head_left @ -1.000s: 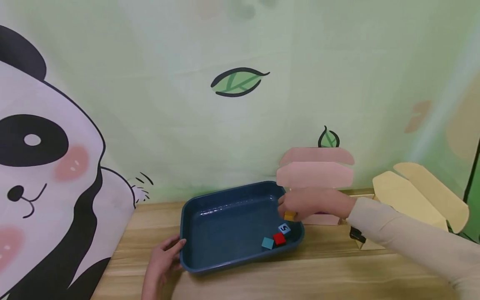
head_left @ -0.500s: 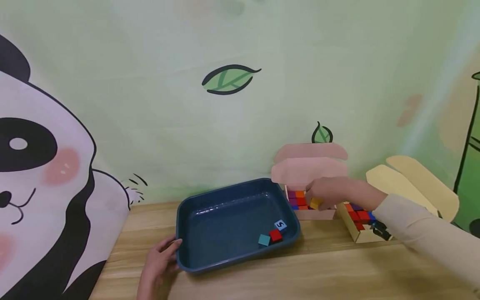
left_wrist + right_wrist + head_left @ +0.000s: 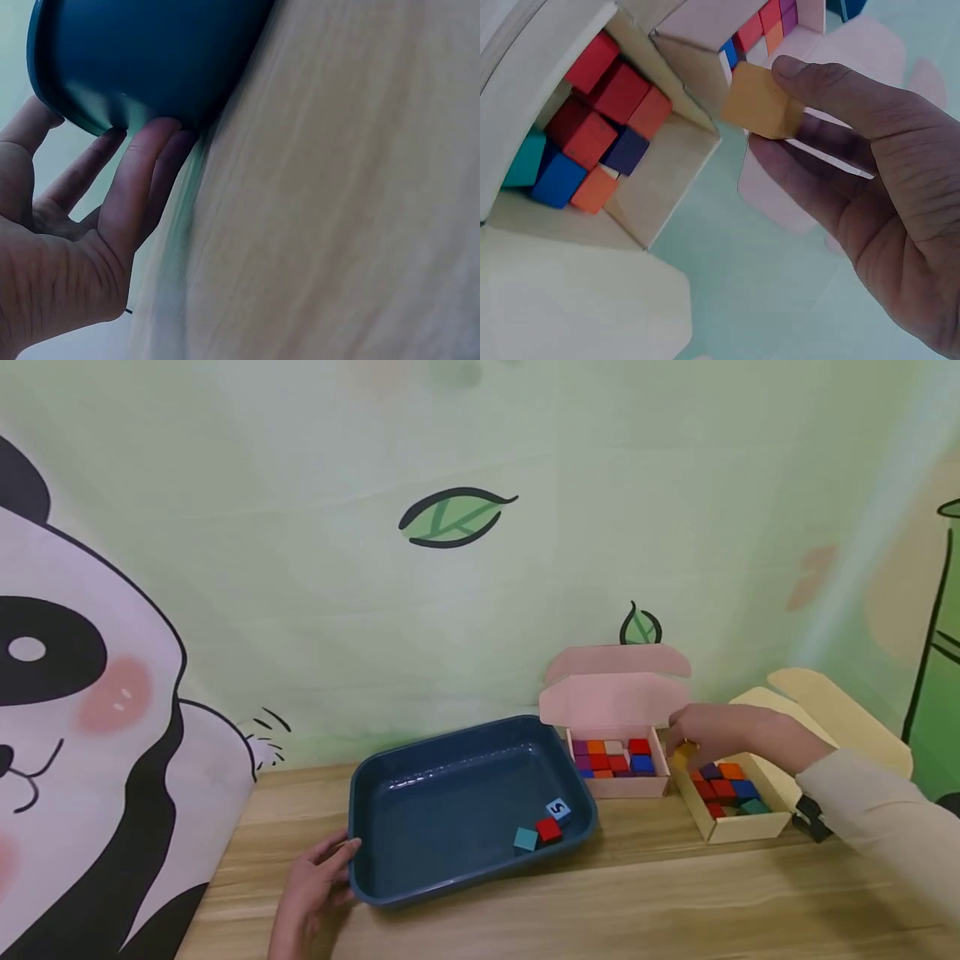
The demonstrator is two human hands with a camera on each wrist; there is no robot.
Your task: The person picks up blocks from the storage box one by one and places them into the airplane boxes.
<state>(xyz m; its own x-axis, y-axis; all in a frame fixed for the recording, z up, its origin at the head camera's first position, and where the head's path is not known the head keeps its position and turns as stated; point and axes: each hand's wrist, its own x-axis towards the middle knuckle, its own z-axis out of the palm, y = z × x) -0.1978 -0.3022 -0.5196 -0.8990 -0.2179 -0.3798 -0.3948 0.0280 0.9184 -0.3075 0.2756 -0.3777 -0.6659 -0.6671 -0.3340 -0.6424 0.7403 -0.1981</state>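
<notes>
My right hand (image 3: 720, 732) pinches a yellow cube block (image 3: 761, 101) between thumb and fingers, above the left side of a cream cardboard box (image 3: 742, 831). Inside that box lie red, orange, blue, purple and teal blocks. At the left end of a dark blue tray (image 3: 420, 893), my left hand (image 3: 315, 877) grips the rim, thumb at the top edge and other fingers against the outer wall (image 3: 150, 67). Near the tray's right front corner sit a light blue block (image 3: 558, 810) marked with a dark character, a red block (image 3: 548, 831) and a teal block (image 3: 526, 839).
An open pink box (image 3: 626, 787) full of coloured blocks stands between tray and cream box, its lid (image 3: 615, 697) raised at the back. The cream box's lid (image 3: 847, 710) leans back too. Behind the wooden table (image 3: 637, 902) hangs a printed green backdrop (image 3: 300, 568).
My right hand has carried the yellow block rightward from the tray's right end, past the pink box, to the cream box. My left hand stays at the tray's rim; the head view has shifted slightly.
</notes>
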